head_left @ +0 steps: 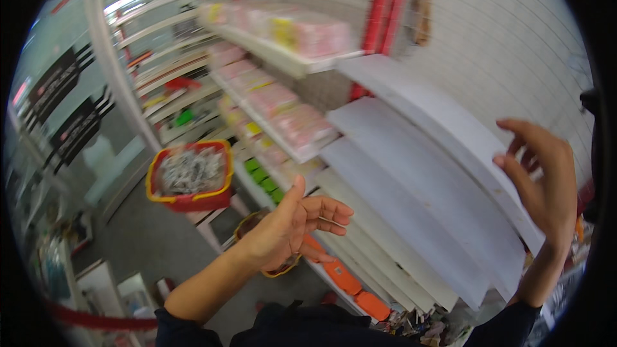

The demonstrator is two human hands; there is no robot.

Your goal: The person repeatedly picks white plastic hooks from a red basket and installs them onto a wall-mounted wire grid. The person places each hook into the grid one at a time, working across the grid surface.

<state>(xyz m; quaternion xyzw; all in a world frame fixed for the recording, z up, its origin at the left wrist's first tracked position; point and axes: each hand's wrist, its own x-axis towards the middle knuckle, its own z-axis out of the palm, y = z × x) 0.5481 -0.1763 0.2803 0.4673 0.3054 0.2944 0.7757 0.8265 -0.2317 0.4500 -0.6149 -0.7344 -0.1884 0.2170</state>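
Both of my hands are raised in front of a shelving rack and hold nothing. My left hand (301,222) is open, thumb up and fingers apart, above the orange packs (342,277) on a low shelf. At the right, my right hand (543,170) hangs in the air with its fingers curved and the thumb apart from them. It is nearest to the bare white top shelf (443,122). Below that, more pale shelf boards (411,186) are stepped one under another. Neither hand appears to touch a shelf.
Pink and yellow packages (302,125) line the shelves further left, with green packs (262,178) lower down. A red basket with a yellow rim (193,203) holds wrapped grey items. Another basket (281,274) sits partly behind my left hand. Red uprights (385,9) and wire mesh (495,32) back the rack.
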